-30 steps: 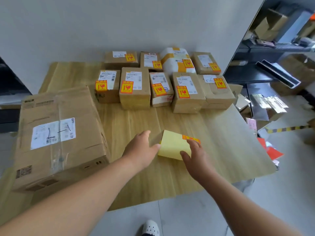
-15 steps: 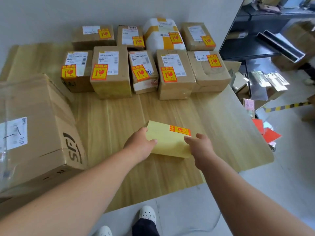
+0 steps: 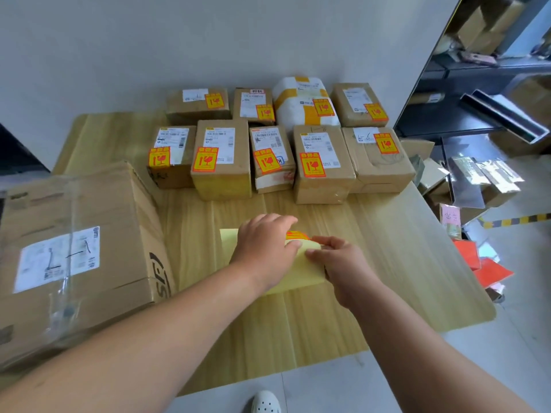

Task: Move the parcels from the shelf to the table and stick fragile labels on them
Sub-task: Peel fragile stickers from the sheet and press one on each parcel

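Observation:
A pale yellow label sheet (image 3: pixel 300 273) lies on the wooden table (image 3: pixel 393 263) in front of me. One orange fragile label (image 3: pixel 295 234) shows at its top edge. My left hand (image 3: pixel 264 248) lies over the sheet, with forefinger and thumb pinching at that label. The sheet's right edge is held by my right hand (image 3: pixel 343 263), fingers curled on it. A large brown parcel (image 3: pixel 74 248) with a white shipping slip and no fragile label on its visible faces sits at the table's left. Two rows of smaller parcels (image 3: pixel 222 162), each with a fragile label, stand at the back.
A dark metal shelf (image 3: pixel 477 84) with boxes stands at the right. Loose cartons, plastic sleeves and red sheets (image 3: pixel 489 263) litter the floor beside the table's right edge. The wall runs behind the parcels. My white shoe (image 3: pixel 265 403) shows below the table's front edge.
My left hand has slid from the sheet's left edge over its middle to the label at the top. My right hand stays at the right edge. The view has shifted up slightly.

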`<state>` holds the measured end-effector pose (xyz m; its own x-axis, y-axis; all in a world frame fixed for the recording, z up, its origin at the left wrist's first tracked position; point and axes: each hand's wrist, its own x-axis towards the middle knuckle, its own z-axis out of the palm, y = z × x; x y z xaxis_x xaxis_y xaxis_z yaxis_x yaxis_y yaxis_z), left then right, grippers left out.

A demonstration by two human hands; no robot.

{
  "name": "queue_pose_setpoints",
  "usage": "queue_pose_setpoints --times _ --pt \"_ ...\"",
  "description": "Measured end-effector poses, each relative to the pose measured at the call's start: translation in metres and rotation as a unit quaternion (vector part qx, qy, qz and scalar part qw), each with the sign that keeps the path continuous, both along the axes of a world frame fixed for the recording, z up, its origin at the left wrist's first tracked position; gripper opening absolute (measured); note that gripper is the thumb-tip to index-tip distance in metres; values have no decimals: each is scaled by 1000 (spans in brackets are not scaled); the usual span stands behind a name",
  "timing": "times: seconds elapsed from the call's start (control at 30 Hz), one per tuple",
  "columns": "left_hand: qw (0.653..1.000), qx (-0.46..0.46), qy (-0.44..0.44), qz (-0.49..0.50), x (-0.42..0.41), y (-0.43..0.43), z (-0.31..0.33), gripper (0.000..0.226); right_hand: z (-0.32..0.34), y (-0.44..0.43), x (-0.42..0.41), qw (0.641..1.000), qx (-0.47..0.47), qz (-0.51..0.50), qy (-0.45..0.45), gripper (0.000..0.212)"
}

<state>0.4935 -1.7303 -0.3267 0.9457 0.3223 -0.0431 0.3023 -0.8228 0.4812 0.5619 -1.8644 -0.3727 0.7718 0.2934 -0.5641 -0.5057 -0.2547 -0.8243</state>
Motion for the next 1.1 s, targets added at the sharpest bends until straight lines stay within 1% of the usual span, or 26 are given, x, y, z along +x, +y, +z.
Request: queue_pose_setpoints --times 0.07,0.27,0.4,0.47,0.57,0.63,0.7,0.77,0.87,0.97,1.1 --pt "1000 -9 4 15 -3 3 7 42 11 6 -4 1000 18 16 -12 25" --pt "994 -73 42 75 -17 13 27 33 38 19 -17 995 55 56 -56 20" --pt "990 -100 39 87 -27 19 34 34 51 27 -26 991 87 61 -80 31" --pt "991 -97 31 88 -32 20 39 34 58 31 -29 987 110 71 -90 43" --pt "990 -106 9 88 -37 20 45 29 67 35 -35 983 145 76 -85 54" --pt "990 -112 -7 90 -41 20 48 25 73 36 -38 982 149 76 -86 57" --pt "987 -124 -21 99 -45 21 51 27 77 37 -43 982 133 81 -106 50" --pt "984 -138 -36 108 -48 21 53 27 81 38 -47 981 117 83 -134 38" --pt "981 -148 -56 111 -51 19 57 20 85 40 -52 978 110 82 -158 23" --pt "980 -151 -69 109 -55 17 61 17 88 42 -56 975 106 83 -178 18" --pt "981 -144 -79 107 -60 16 65 15 89 42 -59 971 74 87 -211 19"
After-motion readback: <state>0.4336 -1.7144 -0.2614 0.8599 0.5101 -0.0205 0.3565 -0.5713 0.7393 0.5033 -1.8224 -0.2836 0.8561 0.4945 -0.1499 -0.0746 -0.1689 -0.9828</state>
